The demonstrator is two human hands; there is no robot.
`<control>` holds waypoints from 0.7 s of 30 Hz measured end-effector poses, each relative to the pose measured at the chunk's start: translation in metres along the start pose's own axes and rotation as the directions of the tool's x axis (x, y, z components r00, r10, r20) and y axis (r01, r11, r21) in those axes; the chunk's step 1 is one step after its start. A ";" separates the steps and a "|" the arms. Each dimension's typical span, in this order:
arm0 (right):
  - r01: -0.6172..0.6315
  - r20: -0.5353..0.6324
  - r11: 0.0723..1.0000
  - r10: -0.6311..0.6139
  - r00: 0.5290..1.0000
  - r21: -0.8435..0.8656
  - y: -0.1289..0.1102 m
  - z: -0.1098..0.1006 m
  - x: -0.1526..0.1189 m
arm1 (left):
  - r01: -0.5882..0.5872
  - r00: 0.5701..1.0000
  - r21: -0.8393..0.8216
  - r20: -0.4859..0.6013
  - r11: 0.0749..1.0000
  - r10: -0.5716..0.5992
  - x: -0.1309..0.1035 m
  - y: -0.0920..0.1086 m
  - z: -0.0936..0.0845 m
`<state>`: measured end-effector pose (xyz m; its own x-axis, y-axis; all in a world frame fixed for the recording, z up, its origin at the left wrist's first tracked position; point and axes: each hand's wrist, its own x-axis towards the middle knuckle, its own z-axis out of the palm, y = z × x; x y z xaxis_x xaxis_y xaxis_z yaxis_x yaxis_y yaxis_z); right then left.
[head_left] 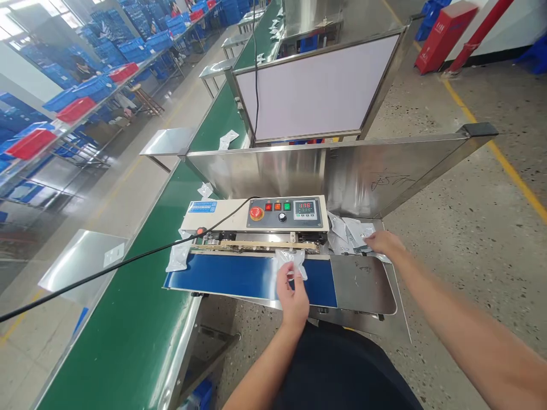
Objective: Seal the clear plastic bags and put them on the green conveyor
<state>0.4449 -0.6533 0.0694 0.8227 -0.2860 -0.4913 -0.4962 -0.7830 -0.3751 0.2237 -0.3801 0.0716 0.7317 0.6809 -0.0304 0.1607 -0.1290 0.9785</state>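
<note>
My left hand [293,293] is closed on a small white plastic bag [294,259], whose top edge meets the sealing slot of a band sealer [222,213]. Under that bag runs the sealer's blue belt [239,276]. My right hand [384,242] reaches to the pile of flat white bags [348,232] at the machine's right end, fingers pinched at the edge of one bag. Another filled bag [178,256] lies at the belt's left end, where it meets the green conveyor. The sealer's panel shows red digits, several buttons and a knob.
A long green conveyor [115,319] passes on the left, with further bags [228,139] on it. A black cable [128,265] hangs across in front. Steel panels [273,171] stand behind the sealer, and a metal plate [363,282] extends from the belt's right end.
</note>
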 end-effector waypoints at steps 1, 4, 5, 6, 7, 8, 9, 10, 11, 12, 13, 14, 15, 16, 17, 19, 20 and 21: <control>0.023 0.022 0.999 -0.023 1.000 -0.032 -0.002 -0.005 0.006 | -0.026 0.998 -0.001 0.061 1.000 0.026 -0.005 0.003 0.002; 0.144 0.065 0.988 -0.140 0.988 -0.057 -0.012 -0.021 0.007 | -0.132 0.956 -0.012 0.264 0.991 0.131 -0.013 0.014 0.019; 0.184 0.070 0.982 -0.180 0.981 -0.049 -0.016 -0.029 0.002 | -0.184 0.933 -0.019 0.312 0.983 0.181 -0.012 0.017 0.028; 0.219 0.075 0.975 -0.216 0.973 -0.036 -0.019 -0.038 -0.004 | -0.242 0.906 -0.028 0.351 0.970 0.236 -0.010 0.021 0.038; 0.253 0.082 0.967 -0.250 0.965 -0.021 -0.021 -0.048 -0.013 | -0.299 0.877 -0.040 0.382 0.953 0.291 -0.008 0.025 0.048; 0.285 0.113 0.958 -0.286 0.952 0.023 -0.023 -0.057 -0.022 | -0.354 0.845 -0.054 0.409 0.934 0.344 -0.004 0.030 0.058; 0.310 0.171 0.946 -0.322 0.931 0.094 -0.024 -0.066 -0.032 | -0.402 0.811 -0.070 0.436 0.913 0.390 -0.001 0.034 0.068; 0.320 0.244 0.930 -0.358 0.901 0.181 -0.024 -0.072 -0.043 | -0.441 0.775 -0.087 0.465 0.893 0.428 0.001 0.039 0.077; 0.313 0.319 0.911 -0.391 0.864 0.270 -0.024 -0.077 -0.055 | -0.468 0.738 -0.108 0.499 0.877 0.455 0.002 0.044 0.085; 0.294 0.380 0.891 -0.419 0.824 0.345 -0.023 -0.078 -0.066 | -0.474 0.706 -0.126 0.536 0.871 0.462 0.003 0.048 0.091; 0.269 0.416 0.872 -0.441 0.796 0.409 -0.020 -0.077 -0.077 | -0.460 0.684 -0.138 0.574 0.877 0.449 0.002 0.052 0.095; 0.250 0.418 0.851 -0.458 0.785 0.462 -0.016 -0.074 -0.087 | -0.427 0.678 -0.136 0.607 0.894 0.416 0.001 0.054 0.098; 0.246 0.385 0.825 -0.474 0.792 0.510 -0.011 -0.068 -0.096 | -0.374 0.687 -0.120 0.630 0.920 0.362 -0.001 0.056 0.098; 0.246 0.336 0.783 -0.496 0.800 0.571 -0.003 -0.061 -0.104 | -0.305 0.710 -0.096 0.640 0.947 0.293 -0.004 0.055 0.097; 0.252 0.280 0.737 -0.515 0.810 0.627 0.005 -0.051 -0.111 | -0.223 0.737 -0.074 0.640 0.972 0.218 -0.006 0.054 0.094; 0.283 0.180 0.690 -0.518 0.836 0.667 0.025 -0.030 -0.122 | -0.055 0.778 -0.061 0.623 0.997 0.081 -0.011 0.046 0.088; 0.304 0.142 0.701 -0.501 0.854 0.645 0.034 -0.018 -0.126 | 0.019 0.784 -0.064 0.620 0.998 0.025 -0.013 0.041 0.085; 0.319 0.105 0.727 -0.472 0.875 0.609 0.042 -0.006 -0.129 | 0.081 0.784 -0.066 0.620 0.995 -0.023 -0.013 0.036 0.082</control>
<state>0.3199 -0.6526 0.1217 0.9254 0.1769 -0.3352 -0.2669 -0.3241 -0.9076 0.2744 -0.4529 0.0902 0.9809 0.0896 -0.1729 0.1758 -0.0258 0.9841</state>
